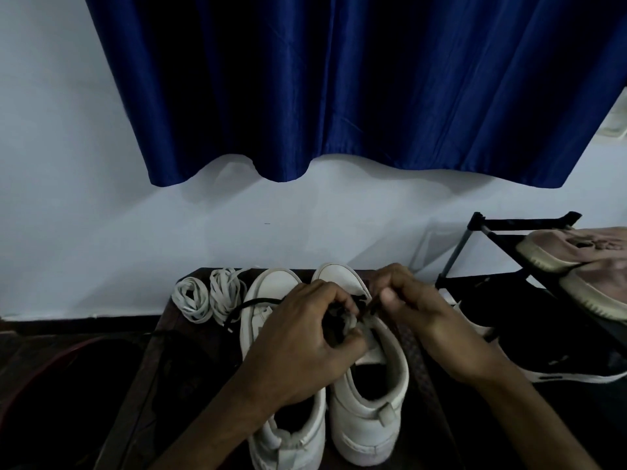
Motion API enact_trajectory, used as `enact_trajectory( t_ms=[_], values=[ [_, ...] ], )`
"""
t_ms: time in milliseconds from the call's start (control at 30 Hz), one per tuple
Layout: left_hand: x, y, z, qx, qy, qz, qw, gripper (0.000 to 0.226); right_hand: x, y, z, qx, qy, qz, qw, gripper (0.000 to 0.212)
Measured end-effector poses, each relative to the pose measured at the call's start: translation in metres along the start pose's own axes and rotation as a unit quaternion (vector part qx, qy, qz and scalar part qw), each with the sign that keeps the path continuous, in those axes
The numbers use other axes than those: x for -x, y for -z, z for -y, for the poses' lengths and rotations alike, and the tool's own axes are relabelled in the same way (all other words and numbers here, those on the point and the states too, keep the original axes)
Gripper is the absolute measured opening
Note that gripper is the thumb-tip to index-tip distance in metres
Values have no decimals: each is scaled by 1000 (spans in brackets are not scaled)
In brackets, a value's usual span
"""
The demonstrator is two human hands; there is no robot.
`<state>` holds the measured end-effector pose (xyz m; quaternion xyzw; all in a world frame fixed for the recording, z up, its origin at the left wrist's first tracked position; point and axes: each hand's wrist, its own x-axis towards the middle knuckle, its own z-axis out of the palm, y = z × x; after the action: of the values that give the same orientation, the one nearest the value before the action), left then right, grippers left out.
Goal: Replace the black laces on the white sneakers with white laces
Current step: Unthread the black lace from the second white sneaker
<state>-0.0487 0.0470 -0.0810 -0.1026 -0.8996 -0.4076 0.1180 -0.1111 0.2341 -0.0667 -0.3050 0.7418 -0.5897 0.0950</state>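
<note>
Head view: two white sneakers [369, 418] stand side by side on the dark bench [163, 368]; the left hand [302, 337] has its grip grasping a bunched black lace [334, 322] over the right sneaker's tongue; the right hand [420, 320] pinches a black strand just beside it; two coiled white laces [222, 290] lie on the bench left of the shoes.

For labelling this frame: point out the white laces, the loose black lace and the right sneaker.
white laces [225, 296]: head view, right coil's middle.
black lace [258, 301]: head view, loose strand over left toe.
right sneaker [369, 432]: head view, back of heel.
</note>
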Motion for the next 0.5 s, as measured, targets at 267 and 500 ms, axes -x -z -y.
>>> enact_trajectory(
  t_ms=[267, 500],
  values=[
    [0, -1, -3, -7, -10, -25, 1000, 30, -7, 10, -11, 22, -57, -97, 993, 11],
    [0, -1, -4, 0, -17, -33, 999, 28, -1, 7, 35, 364, 4, 87, 927, 13]
  ],
)
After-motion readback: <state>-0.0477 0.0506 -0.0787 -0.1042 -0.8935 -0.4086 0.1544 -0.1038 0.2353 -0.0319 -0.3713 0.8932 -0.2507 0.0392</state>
